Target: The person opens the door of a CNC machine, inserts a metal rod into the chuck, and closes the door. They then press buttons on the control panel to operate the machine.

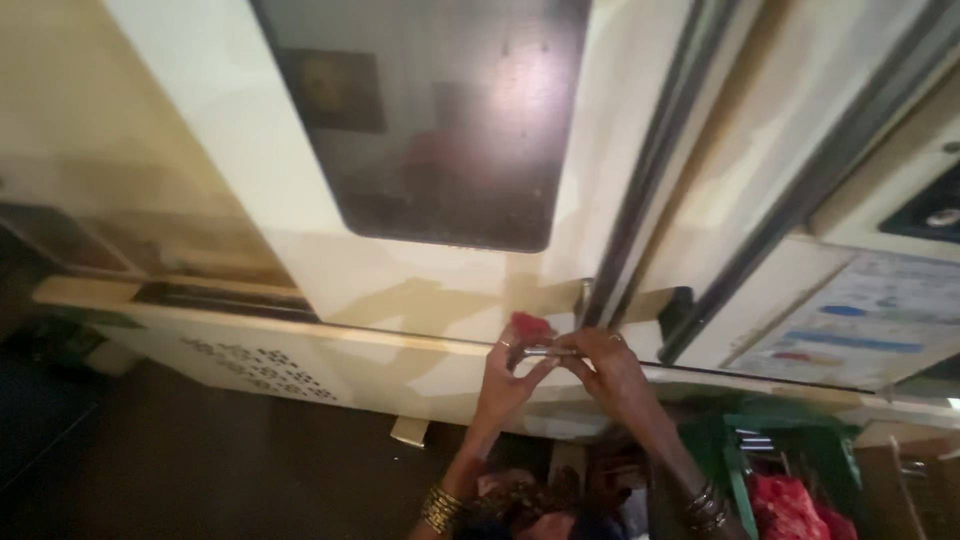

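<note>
Both hands meet at the cabinet's edge; left hand (508,372) fingers pinch a red piece (531,326); right hand (603,366) fingers grip a thin metal rod (548,352) lying crosswise between them.

A large cream cabinet (330,260) is filling most of the frame, and warm yellowish light is washing over it. A dark glass panel (440,120) is sitting in its upper middle, showing dim reflections. Grey metal rails (650,170) are running diagonally down the right of centre. At the far right a pale panel with coloured labels (860,320) is showing. A dark floor (200,460) is lying across the lower left. Green shelving (740,450) with red bags (790,505) is standing at the lower right.
</note>
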